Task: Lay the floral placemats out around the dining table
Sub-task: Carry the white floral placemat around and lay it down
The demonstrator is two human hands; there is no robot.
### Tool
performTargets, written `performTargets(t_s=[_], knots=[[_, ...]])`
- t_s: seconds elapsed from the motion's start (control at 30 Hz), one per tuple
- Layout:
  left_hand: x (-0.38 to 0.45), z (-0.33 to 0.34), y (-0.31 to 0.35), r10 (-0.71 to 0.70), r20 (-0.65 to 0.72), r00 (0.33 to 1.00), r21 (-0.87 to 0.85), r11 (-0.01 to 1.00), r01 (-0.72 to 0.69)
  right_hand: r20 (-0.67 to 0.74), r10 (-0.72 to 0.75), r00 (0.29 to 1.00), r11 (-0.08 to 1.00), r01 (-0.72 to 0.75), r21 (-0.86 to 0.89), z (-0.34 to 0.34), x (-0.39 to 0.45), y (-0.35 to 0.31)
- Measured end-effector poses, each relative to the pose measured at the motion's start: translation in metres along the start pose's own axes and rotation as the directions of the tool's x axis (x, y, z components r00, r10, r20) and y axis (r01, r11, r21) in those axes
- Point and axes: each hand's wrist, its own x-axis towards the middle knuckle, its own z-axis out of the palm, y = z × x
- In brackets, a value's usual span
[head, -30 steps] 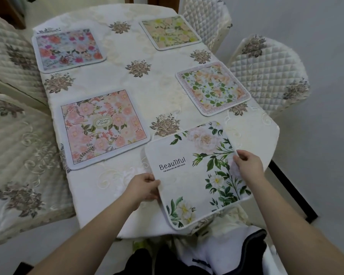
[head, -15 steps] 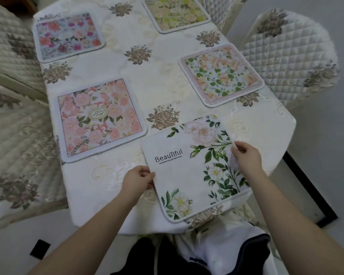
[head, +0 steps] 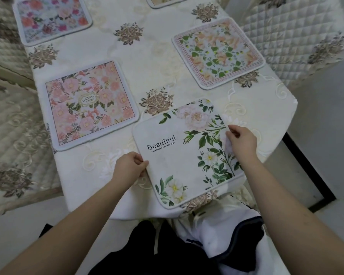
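A white placemat with green leaves and the word "Beautiful" (head: pixel 179 155) lies at the near end of the dining table (head: pixel 153 62). My left hand (head: pixel 130 167) pinches its left edge and my right hand (head: pixel 241 142) pinches its right edge. A pink rose placemat (head: pixel 89 104) lies to its left. A peach and green placemat (head: pixel 217 52) sits on the right side. A red and pink placemat (head: pixel 52 18) lies at the far left. Only a corner of another placemat (head: pixel 163 1) shows at the top edge.
The table wears a cream tablecloth with brown embroidered flowers. Quilted cream chairs stand along the left (head: pixel 12 126) and at the upper right (head: pixel 294 36). A black strip (head: pixel 306 167) runs on the floor to the right. My dark and white clothing (head: pixel 187 245) is below the table's edge.
The white "Beautiful" placemat has slid a little further onto the table between both hands. The camera has tilted down and closer, so the far placemats run out of view.
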Motion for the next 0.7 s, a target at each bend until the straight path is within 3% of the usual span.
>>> performTargets(t_s=[0.17,0.3,0.43,0.53,0.7], knots=[[-0.001,0.0,-0.001,0.042,-0.029,0.999,0.115,0.993,-0.038,-0.01,-0.05,0.999,0.996,0.049,-0.07,0.004,0.001,0.002],[-0.004,0.003,0.003,0.094,-0.134,0.987,0.156,0.985,-0.072,-0.052,-0.145,0.988,0.978,0.135,-0.158,0.013,-0.002,0.001],[0.003,0.02,0.016,0.433,-0.235,0.87,0.292,0.885,-0.362,-0.051,-0.328,0.943,0.931,0.313,-0.188,0.037,-0.013,-0.028],[0.01,0.037,0.033,0.556,-0.172,0.814,0.337,0.809,-0.481,0.049,-0.476,0.878,0.864,0.477,-0.159,0.066,-0.021,-0.05],[0.034,0.06,0.051,0.591,-0.051,0.805,0.47,0.725,-0.503,0.272,-0.519,0.81,0.798,0.574,-0.184,0.106,-0.016,-0.071]])
